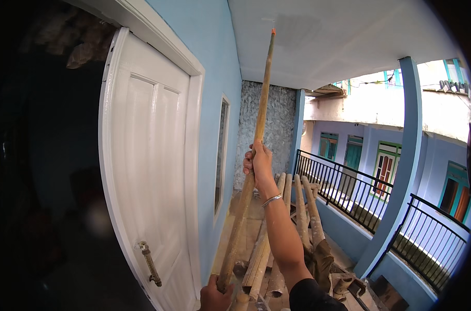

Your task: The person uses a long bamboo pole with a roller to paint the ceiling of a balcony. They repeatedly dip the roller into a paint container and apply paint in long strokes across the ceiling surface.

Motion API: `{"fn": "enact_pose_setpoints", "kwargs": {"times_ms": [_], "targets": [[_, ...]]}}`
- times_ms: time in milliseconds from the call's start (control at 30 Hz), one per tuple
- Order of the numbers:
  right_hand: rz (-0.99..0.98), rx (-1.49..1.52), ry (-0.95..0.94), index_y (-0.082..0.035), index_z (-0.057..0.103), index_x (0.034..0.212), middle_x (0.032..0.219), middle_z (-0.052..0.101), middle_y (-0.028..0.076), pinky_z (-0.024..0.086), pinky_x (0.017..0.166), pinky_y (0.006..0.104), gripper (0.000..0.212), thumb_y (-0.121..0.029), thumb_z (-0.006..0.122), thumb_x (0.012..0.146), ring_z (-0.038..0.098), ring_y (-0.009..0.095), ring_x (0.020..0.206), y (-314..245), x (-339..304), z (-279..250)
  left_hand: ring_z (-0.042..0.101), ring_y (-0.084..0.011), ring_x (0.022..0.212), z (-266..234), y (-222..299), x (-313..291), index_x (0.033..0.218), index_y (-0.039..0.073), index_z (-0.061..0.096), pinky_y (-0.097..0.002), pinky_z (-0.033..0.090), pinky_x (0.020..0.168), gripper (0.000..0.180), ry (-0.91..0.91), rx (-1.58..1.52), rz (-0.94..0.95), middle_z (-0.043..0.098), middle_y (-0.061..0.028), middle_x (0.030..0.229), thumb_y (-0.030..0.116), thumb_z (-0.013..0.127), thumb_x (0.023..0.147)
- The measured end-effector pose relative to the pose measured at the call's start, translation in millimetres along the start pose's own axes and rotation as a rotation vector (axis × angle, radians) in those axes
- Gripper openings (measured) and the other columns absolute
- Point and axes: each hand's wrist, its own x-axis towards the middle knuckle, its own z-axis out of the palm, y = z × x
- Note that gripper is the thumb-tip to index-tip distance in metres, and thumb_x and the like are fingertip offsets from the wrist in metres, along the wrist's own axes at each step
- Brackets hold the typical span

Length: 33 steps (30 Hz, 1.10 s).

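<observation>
A long wooden or bamboo pole slants up from the bottom of the head view to the ceiling. My right hand, with a bracelet at the wrist, is wrapped round its middle. Lower down, my left hand grips the pole near its bottom end, partly cut off by the picture's edge. At the pole's top is an orange tip, close to or touching the ceiling. Just beyond it a pale, short shape shows faintly, too indistinct to name. A darker grey patch marks the ceiling beside the tip.
On the left, a white door with a handle stands in the blue wall. Several thick poles lie or lean ahead and below my arms. To the right are a blue pillar and a black railing.
</observation>
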Motion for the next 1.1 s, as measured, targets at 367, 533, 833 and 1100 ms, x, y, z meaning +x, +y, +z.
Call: {"fn": "enact_pose_setpoints", "kwargs": {"times_ms": [367,533,833,1100], "targets": [[-0.067,-0.066,-0.071,-0.004,0.049,0.089,0.073,0.049,0.003,0.040,0.041,0.0269,0.017,-0.005,0.066,0.090,0.046,0.010,0.052,25,244,-58,0.068,-0.0424,0.067,88,26,204,0.102,-0.002,0.053,-0.0468,0.052,0.061,0.033,-0.215,0.070,-0.127,0.064,-0.0216,0.066,0.017,0.074,0.084],[-0.023,-0.060,-0.023,0.000,0.051,0.085,0.073,0.051,0.006,0.042,0.041,0.0284,0.010,0.001,0.060,0.088,0.048,0.012,0.051,16,349,-85,0.068,-0.0447,0.070,135,50,285,0.104,-0.002,0.053,-0.0482,0.052,0.061,0.031,-0.236,0.021,-0.088,0.065,-0.0231,0.068,0.014,0.070,0.084],[-0.060,-0.098,-0.044,-0.001,0.048,0.090,0.073,0.050,0.005,0.043,0.042,0.0287,0.009,-0.001,0.057,0.090,0.048,0.012,0.052,38,284,-78,0.068,-0.0431,0.068,127,7,240,0.116,-0.001,0.054,-0.0501,0.052,0.064,0.043,-0.257,-0.033,-0.185,0.066,-0.0220,0.069,0.016,0.068,0.079],[0.013,-0.122,-0.044,-0.006,0.042,0.095,0.074,0.049,0.004,0.042,0.040,0.0300,0.013,-0.002,0.054,0.090,0.047,0.011,0.050,58,93,-42,0.070,-0.0347,0.064,64,-59,77,0.102,0.000,0.055,-0.0430,0.053,0.060,0.026,-0.272,-0.079,-0.316,0.065,-0.0167,0.068,0.012,0.070,0.084]]}}
